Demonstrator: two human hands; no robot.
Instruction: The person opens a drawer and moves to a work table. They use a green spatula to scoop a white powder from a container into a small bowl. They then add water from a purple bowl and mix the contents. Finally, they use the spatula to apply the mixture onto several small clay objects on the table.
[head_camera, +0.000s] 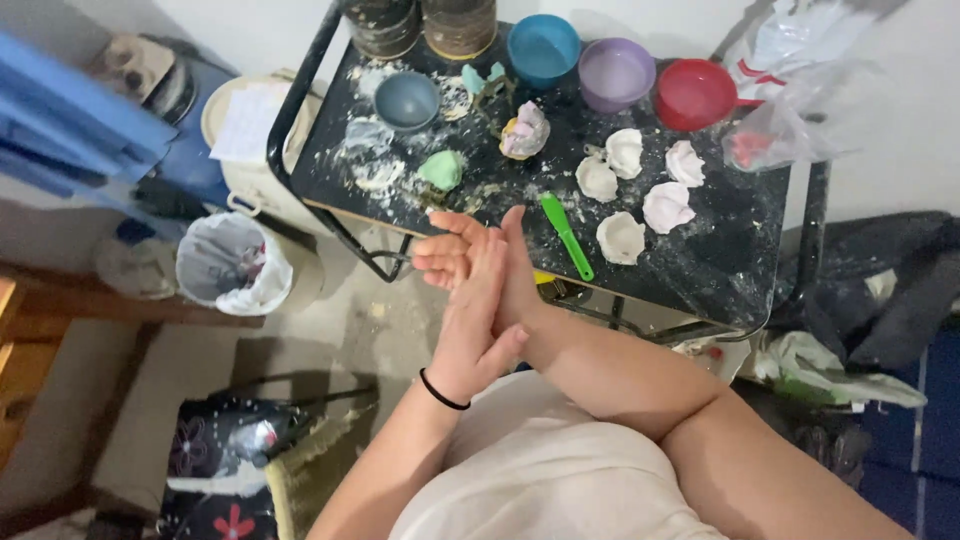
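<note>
Hands pressed palm to palm in front of the body, fingers flat and extended. Left hand (470, 320) on the near side, black band at its wrist; right hand (500, 262) behind it, fingertips pointing up-left. Cannot tell whether anything sits between the palms: nothing shows at the edges. Neither hand is clenched.

Hands hover just off the near edge of the dark, flour-dusted surface (720, 255), not touching it.

Nearest item: green tool (567, 236), lying flat on the surface just beyond and right of the fingertips. Long axis runs diagonally, far-left to near-right, near end close to the surface edge. Right hand is the nearer one. Look: slim, bright green plastic, flat blade-like shape, no dough visible on it.

Next out: green dough lump (441, 169), beyond the fingertips, slightly left. Multicoloured dough piece (525, 131) further back.

Right of the tool: five white shell-like dough pieces (621, 238) in a loose cluster, apart from one another.

Back row: grey bowl (407, 100), blue bowl (543, 48), purple bowl (616, 72), red bowl (695, 94). Two dark round tins (459, 25) at the far edge.

Floor left: bin with white liner (232, 264).
</note>
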